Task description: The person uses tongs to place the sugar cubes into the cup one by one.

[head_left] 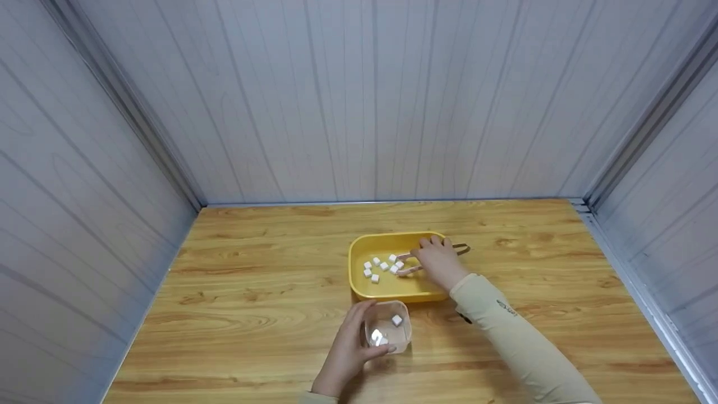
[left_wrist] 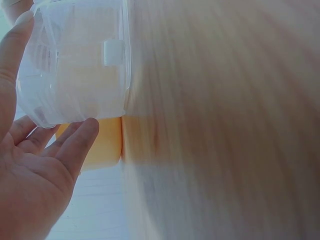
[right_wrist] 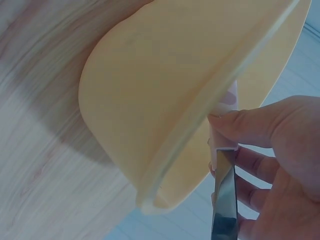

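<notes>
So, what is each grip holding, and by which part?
The left grip holds the clear container by its sides; the right grip, the tongs by their arms.

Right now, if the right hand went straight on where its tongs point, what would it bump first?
Most likely the nearest white cubes in the yellow tub. The tongs in the right hand end right by them; whether they touch is unclear.

Beige sleeves [head_left: 524, 345] (dark lettering [head_left: 506, 308] on one)
</notes>
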A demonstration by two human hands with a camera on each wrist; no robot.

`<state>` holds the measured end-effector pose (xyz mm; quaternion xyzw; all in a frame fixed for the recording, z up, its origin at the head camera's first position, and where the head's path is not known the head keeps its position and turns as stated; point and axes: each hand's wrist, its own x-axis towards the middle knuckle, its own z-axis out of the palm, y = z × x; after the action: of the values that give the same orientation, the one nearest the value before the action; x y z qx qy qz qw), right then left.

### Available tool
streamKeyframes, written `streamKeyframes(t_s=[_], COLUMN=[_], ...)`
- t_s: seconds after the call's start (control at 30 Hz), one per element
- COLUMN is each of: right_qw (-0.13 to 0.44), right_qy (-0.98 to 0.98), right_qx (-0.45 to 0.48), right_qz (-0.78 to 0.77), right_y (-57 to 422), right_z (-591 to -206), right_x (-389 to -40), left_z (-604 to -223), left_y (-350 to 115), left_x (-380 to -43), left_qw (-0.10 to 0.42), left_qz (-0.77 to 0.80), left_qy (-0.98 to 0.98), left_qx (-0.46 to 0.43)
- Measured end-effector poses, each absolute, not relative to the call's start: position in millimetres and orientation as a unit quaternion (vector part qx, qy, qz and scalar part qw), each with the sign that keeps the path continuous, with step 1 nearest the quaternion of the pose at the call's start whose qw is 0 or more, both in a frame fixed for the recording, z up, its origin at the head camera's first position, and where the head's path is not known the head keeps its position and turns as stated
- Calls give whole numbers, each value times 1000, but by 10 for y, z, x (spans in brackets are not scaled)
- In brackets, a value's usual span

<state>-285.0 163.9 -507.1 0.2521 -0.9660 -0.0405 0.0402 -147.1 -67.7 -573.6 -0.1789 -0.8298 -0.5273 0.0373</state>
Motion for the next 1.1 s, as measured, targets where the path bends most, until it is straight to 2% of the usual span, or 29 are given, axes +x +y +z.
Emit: streamKeyframes(t_s=[0.57,0.93,1.1], right_qw=[24,72,58], right_qy=[-965,-958,-961], right_qx=[260,276,268], right_qz=[-22,-21,-20], right_y=[1636,1636,1642], right_z=[-5057,-5100,-5099], right_x=[-2843,-2817,-2807], left_z=[-5711,-5739,-5726], left_y=[-662,-653,-651], left_x=[-1463,-1456,-1461], left_qw=[34,49,47], left_qz=[-532,-530,-528], left_qy=[-827,-826,-828], left_qx=[-176,-182,-180])
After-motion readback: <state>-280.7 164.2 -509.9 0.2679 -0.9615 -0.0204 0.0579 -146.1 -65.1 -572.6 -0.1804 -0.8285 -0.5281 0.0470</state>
